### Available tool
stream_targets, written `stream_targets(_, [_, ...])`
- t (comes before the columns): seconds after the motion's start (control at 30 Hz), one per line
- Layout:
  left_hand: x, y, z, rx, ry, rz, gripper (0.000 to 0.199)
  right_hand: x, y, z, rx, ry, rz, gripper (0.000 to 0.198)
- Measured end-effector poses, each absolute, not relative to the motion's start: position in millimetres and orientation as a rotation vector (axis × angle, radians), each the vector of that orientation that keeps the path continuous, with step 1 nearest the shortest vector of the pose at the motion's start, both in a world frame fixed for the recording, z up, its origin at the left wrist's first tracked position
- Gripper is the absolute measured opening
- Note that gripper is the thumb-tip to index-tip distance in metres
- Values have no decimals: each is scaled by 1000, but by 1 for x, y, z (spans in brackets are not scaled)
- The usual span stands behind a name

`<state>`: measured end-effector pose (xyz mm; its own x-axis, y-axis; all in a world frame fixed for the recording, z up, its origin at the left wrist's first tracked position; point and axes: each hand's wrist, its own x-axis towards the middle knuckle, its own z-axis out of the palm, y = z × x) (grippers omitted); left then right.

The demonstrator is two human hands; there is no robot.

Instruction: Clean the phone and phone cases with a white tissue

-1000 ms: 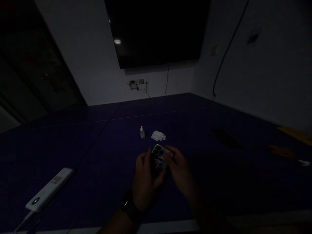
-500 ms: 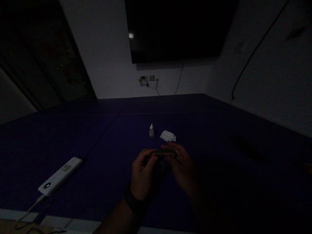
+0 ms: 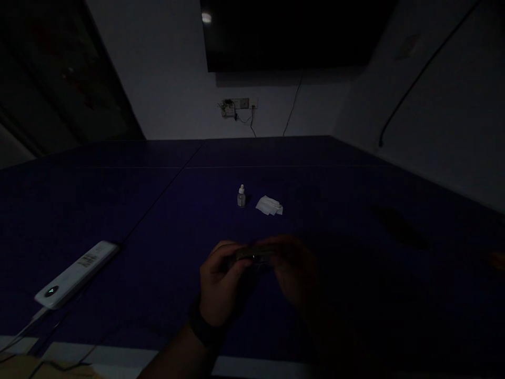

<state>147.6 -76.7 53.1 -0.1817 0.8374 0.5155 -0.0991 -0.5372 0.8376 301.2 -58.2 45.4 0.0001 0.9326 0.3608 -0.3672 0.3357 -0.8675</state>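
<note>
A thin, dark, flat object (image 3: 256, 253) with a small bright glint on its near edge is held level between my two hands, low in the middle of the head view. My left hand (image 3: 219, 281), with a dark band on the wrist, pinches its left end between thumb and fingers. On the other end my right hand (image 3: 294, 268) is closed, though deep shadow hides much of it. The object's exact kind is too dark to make out. Beyond the hands stand a small clear dropper bottle (image 3: 241, 199) with a white top and a folded white tissue (image 3: 270, 206).
A long white device (image 3: 77, 273) with a round display and a cable lies on the blue table (image 3: 158, 273) at the left. A dark patch (image 3: 400, 226) shows at the right. A large black screen (image 3: 292, 37) hangs above wall sockets (image 3: 239, 105).
The view has tilted down, so the wall, bottle and tissue sit higher. Both hands still grip the dark flat object, which has shifted slightly left in view; the right hand looks darker.
</note>
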Motion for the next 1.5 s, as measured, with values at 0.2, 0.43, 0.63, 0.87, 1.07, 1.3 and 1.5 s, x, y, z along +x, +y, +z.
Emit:
stream_targets(0.2, [145,-78,59,1440,846,1818,11,304,-55,50,-636,-1228,1019,16])
stream_targets(0.43, [159,-75,54,990,810,1731,22,301,-54,59,-864,-1178,987,16])
stream_targets(0.63, [153,-60,68,553,625,1734,35,317,-45,60,-1015,-1437,1181,30])
stream_targets(0.87, [137,-60,69,580,638,1686,27,311,-39,45,-1044,-1235,1057,29])
stream_targets(1.07, [120,-68,65,1155,1090,1684,49,315,-44,57,-911,-1058,771,31])
stream_targets(1.3, [140,-72,96,1780,960,1410,42,312,-58,71,-1008,-1182,806,25])
stream_targets(1.5, [153,-82,77,1663,1001,1516,21,314,-69,54,-956,-1191,942,25])
